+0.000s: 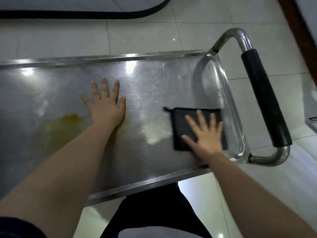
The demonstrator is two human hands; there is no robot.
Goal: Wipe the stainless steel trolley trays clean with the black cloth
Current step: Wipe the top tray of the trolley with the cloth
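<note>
1. Steel fills most of the frame: the top tray (154, 79) of a trolley is seen from above, with raised rims along its upper and lower edges.
2. The left hand (106, 107) is laid flat on the tray at centre frame, fingers spread, holding nothing.
3. The right hand (204, 134) is pressed flat, fingers spread, on the cloth (181, 124) at right of centre.
4. The cloth, black and folded to a rough square, is lying flat on the tray close to its right end, with a small loop at its upper-left corner.
5. A yellow-brown stain (66, 121) is seen on the tray at left of centre, just left of the left wrist and well apart from the cloth.
6. Fine swirl marks are visible on the metal between the hands and above the cloth.
7. A tubular handle (264, 103) with a black grip is fixed at the tray's right end.
8. Pale floor tiles (145, 35) are seen beyond the trolley.
</note>
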